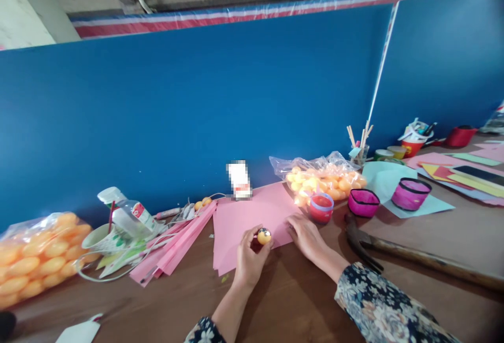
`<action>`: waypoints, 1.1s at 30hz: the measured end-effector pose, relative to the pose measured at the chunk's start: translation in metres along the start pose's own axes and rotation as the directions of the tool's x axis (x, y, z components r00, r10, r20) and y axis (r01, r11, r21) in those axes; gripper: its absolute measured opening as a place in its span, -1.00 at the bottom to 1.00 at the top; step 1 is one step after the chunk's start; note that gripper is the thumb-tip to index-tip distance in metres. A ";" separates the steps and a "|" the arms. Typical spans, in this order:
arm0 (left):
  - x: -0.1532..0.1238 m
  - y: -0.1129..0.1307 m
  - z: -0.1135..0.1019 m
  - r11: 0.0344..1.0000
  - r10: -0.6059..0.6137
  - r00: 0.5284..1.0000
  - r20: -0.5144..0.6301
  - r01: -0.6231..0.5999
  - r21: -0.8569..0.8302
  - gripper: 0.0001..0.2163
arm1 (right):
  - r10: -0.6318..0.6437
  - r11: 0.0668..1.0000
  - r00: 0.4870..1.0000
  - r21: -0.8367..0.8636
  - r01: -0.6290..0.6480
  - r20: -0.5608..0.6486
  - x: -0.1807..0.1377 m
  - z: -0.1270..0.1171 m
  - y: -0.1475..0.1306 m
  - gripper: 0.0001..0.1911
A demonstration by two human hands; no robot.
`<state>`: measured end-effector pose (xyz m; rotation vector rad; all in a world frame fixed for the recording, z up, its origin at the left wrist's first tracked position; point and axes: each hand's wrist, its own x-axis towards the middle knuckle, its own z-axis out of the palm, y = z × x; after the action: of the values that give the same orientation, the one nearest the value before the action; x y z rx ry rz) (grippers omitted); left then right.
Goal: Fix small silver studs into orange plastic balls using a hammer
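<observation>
My left hand (pixel 252 259) holds a small orange ball (pixel 263 236) between thumb and fingers, its top marked dark and silvery. Pink paper sheets (pixel 252 222) lie under and beyond that hand. My right hand (pixel 307 235) rests palm down at the right edge of the paper, fingers stretched forward and holding nothing that I can see. Just beyond it stands a small red tub (pixel 322 209) with a pale rim. A clear bag of orange balls (pixel 331 183) lies behind the tub.
Left are another bag of orange balls (pixel 43 251), a plastic bottle (pixel 134 214), cables and pink strips (pixel 177 253). Right are a hammer-like tool (pixel 417 256), two magenta fabric rings (pixel 411 194), pale green paper (pixel 378 175) and a phone (pixel 478 175). A blue partition (pixel 220 101) stands behind.
</observation>
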<state>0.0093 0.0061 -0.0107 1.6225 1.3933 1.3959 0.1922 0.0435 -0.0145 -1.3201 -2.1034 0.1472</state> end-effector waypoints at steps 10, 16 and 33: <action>0.001 -0.004 0.001 0.997 -0.039 0.999 0.013 0.039 -0.069 -0.63 | 0.103 0.982 0.995 -0.158 -0.103 -0.011 0.000 -0.009 -0.003 -0.92; 0.000 -0.001 0.000 0.997 -0.041 0.999 0.015 0.042 -0.068 -0.65 | 0.148 0.964 0.989 -0.227 -0.141 0.018 0.001 -0.013 -0.004 -0.89; 0.001 -0.004 0.000 0.999 -0.019 1.000 -0.003 0.019 -0.030 -0.65 | 0.224 0.974 0.975 -0.044 -0.224 -0.011 0.006 -0.014 0.009 -0.73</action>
<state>0.0084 0.0082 -0.0138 1.5845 1.3799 1.4024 0.2050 0.0492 -0.0048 -1.5808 -1.9586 0.1922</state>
